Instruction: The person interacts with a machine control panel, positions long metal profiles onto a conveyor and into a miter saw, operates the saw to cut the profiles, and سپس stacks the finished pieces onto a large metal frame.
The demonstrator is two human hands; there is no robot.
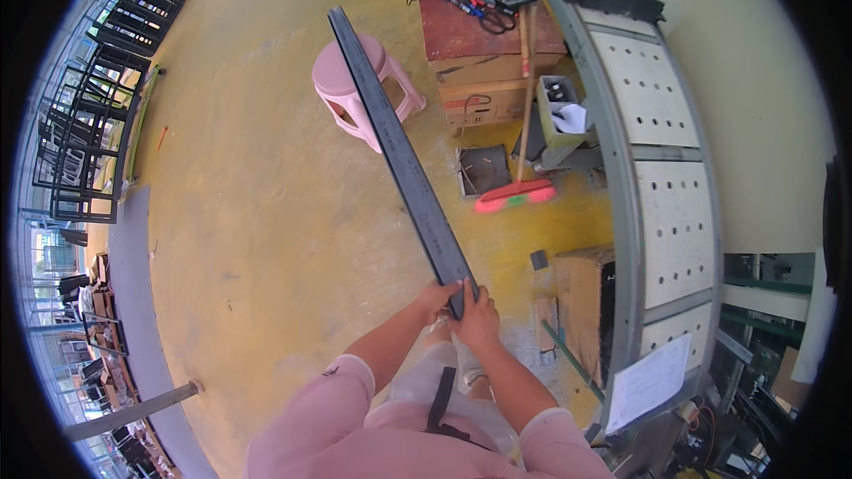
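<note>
Left hand and right hand are both clamped on the near end of a long, straight, dark bar, smooth-faced and narrow. The bar extends forward from the body, its far end overlapping a round-seated pink stool in view; contact cannot be determined. Beyond stand a broom with pink bristles, a creased brown carton and a curved-looking metal frame with pale, perforated panels. The yellow floor is scuffed.

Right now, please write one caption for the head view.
Left hand and right hand hold the near end of a long dark bar; pink stool ahead.
</note>
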